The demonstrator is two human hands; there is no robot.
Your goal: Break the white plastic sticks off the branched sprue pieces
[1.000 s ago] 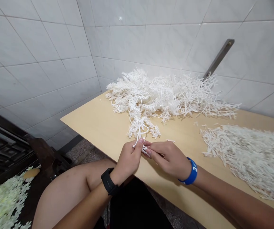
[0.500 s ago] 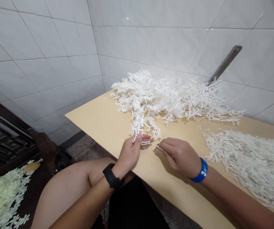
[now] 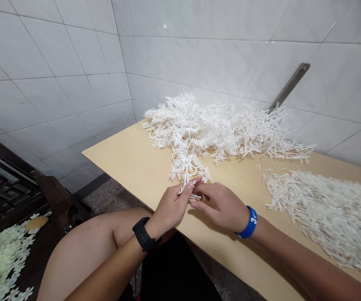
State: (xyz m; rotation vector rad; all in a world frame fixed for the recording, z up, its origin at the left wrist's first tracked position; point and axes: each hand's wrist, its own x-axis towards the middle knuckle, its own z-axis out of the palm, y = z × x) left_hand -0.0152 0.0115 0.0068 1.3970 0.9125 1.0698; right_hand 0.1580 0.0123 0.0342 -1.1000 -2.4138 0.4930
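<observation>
My left hand, with a black watch on its wrist, pinches the stem of a white plastic branched sprig that lies on the wooden table. Beside it, my right hand, wearing a blue wristband, has its fingertips together at the same stem end, touching the left fingers. A large tangled heap of white plastic sprigs lies behind the hands against the wall.
A second pile of thin white plastic strands covers the table's right part. A metal bracket leans on the tiled wall. Pale yellow plastic flowers lie on the floor at the lower left, by dark wooden furniture.
My right hand moved away from the sprig to the right half a second ago, and has now come back to meet the left fingers at the stem.
</observation>
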